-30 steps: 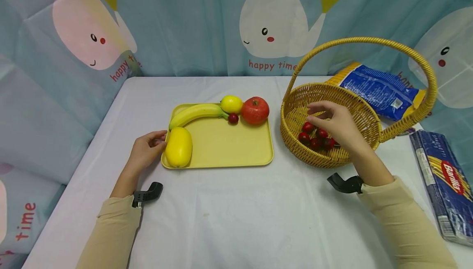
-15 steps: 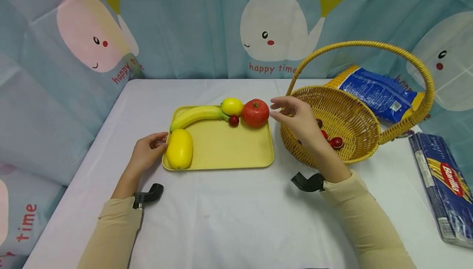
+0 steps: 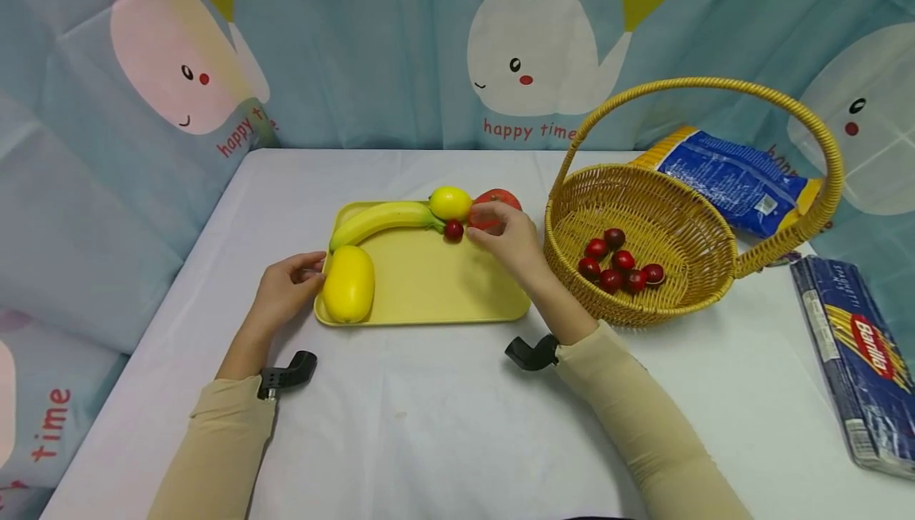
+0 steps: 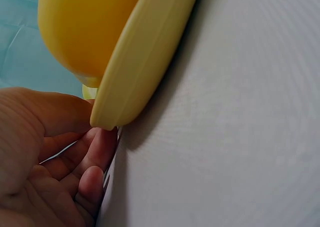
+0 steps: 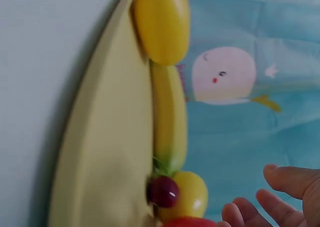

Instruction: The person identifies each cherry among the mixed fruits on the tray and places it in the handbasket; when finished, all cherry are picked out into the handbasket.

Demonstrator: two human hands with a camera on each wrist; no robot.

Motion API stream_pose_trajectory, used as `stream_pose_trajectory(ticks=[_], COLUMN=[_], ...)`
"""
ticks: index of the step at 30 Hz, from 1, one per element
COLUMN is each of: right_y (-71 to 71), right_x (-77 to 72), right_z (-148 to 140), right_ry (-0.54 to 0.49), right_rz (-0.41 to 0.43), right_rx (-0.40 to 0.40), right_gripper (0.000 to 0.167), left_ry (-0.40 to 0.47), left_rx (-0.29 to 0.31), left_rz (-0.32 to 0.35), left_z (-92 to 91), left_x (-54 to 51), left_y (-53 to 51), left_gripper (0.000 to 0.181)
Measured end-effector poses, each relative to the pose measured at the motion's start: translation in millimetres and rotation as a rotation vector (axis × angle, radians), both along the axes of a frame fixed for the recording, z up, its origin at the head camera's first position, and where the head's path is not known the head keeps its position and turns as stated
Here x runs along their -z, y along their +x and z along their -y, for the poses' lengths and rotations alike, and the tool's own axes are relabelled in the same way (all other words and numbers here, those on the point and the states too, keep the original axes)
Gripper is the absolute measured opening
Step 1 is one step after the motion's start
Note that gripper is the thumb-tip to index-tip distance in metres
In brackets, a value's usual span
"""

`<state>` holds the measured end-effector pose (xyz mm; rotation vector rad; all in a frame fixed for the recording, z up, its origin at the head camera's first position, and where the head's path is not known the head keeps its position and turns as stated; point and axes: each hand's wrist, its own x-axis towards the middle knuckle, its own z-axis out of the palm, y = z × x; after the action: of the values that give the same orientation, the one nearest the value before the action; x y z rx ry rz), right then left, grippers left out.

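Observation:
At the left rim of a yellow tray [image 3: 422,286], my left hand [image 3: 282,291] pinches the edge between thumb and fingers. Just inside that rim lies a smooth yellow oval fruit [image 3: 348,285]. A banana [image 3: 386,220], a lemon [image 3: 450,202] and a single dark cherry [image 3: 453,231] line the tray's back side. My right hand [image 3: 513,244] hovers over the right part of the tray, partly covering a red apple [image 3: 503,197]. Its fingers are parted and nothing is held; in the right wrist view the cherry and lemon lie apart from the fingers.
Right of the tray stands a wicker basket [image 3: 686,294] with a tall arched handle and several cherries [image 3: 622,260]. Behind it leans a blue and yellow bag [image 3: 729,175]. A blue spaghetti pack [image 3: 854,353] lies at the far right. A whale-print curtain [image 3: 386,67] hangs behind the table.
My right hand has moved left, from above the cherries in the basket to above the tray near the apple. The left hand and the fruits have kept their places.

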<state>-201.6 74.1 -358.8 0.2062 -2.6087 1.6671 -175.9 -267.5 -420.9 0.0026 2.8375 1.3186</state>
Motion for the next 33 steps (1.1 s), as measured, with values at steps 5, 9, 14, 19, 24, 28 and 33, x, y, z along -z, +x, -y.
stream_pose_trajectory(ticks=[5,9,14,19,24,28,33], right_y=[-8.8,-13.6,-15.1,-17.2,-19.2,-20.6,-23.4], right_x=[11.1,19.6,24.1,25.5,26.8,27.9,30.7], right_z=[19.6,29.0,34.7,38.7,41.8,44.8,48.9], right_ry=[0.049,0.103,0.179,0.266,0.337,0.363,0.422], right_rz=[0.015,0.016,0.03,0.044,0.032,0.037,0.047], right_rx=[0.009,0.025,0.03,-0.021,-0.067,-0.07,-0.053], right_gripper=[0.033,0.035,0.038,0.045,0.049,0.049,0.046], left_ry=[-0.003,-0.007,-0.01,-0.012,-0.007,-0.005,-0.01], left_rx=[-0.001,0.0,0.0,0.007,0.009,0.005,0.001], left_rz=[-0.006,-0.008,-0.009,-0.016,-0.017,-0.016,-0.01], left_z=[0.6,0.3,0.1,0.3,0.3,0.0,-0.3], left_x=[0.7,0.6,0.1,0.1,0.2,0.5,0.7], left_y=[0.3,-0.3,-1.3,-1.7,-1.2,-1.0,-0.6], left_gripper=[0.04,0.04,0.041,0.04,0.039,0.04,0.04])
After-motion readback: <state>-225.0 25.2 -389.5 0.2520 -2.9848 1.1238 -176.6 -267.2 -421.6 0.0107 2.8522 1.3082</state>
